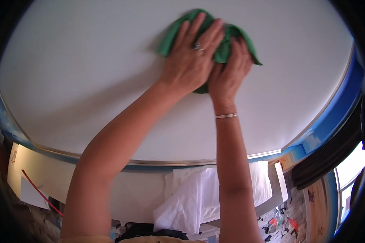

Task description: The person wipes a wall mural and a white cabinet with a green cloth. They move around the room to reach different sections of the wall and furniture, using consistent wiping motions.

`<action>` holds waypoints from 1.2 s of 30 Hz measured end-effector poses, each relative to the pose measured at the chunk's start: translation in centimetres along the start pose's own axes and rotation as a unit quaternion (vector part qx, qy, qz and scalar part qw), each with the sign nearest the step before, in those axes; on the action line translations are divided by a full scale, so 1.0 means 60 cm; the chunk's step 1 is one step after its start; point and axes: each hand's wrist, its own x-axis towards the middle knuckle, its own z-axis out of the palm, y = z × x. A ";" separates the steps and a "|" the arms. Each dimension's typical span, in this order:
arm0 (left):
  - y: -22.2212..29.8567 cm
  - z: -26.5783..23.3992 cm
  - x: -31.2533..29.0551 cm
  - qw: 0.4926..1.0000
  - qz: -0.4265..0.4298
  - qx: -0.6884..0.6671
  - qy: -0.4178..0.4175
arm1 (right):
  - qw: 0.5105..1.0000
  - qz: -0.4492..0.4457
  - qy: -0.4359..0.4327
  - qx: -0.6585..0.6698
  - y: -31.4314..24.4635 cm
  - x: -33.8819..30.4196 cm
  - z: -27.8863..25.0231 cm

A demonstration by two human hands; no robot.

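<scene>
A green cloth (172,40) lies bunched against a large, smooth white board (89,52) with a thin metal edge. Spread over the cloth's left part, my left hand (188,60) holds it pressed to the board, its fingers long and slightly bent, a ring on one of them. My right hand (231,73) is close beside it, fingers curled over the right part of the cloth. A thin bracelet circles the right wrist. Folds of cloth stick out past both hands, and a bit shows below them. The palms are hidden.
Below the board, white fabric (186,198) lies folded on a pale surface (138,190). A thin red strip (40,190) is at lower left. Small scattered items (286,224) and a bright window (348,174) are at lower right, near a dark curtain (328,158) and blue wall (332,109).
</scene>
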 end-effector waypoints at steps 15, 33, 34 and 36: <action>-0.065 -0.111 -0.189 0.987 -0.122 0.072 -0.069 | 0.988 0.019 -0.121 0.099 -0.169 -0.096 0.049; 0.008 -0.055 -0.299 0.989 -0.085 0.050 -0.113 | 0.983 0.005 -0.172 0.068 -0.119 -0.222 -0.024; 0.028 -0.043 -0.274 0.988 -0.081 0.035 -0.126 | 0.989 0.033 -0.139 0.049 -0.095 -0.227 -0.029; 0.058 -0.007 -0.240 0.992 -0.053 0.020 -0.114 | 0.993 0.083 -0.084 -0.004 -0.065 -0.232 -0.047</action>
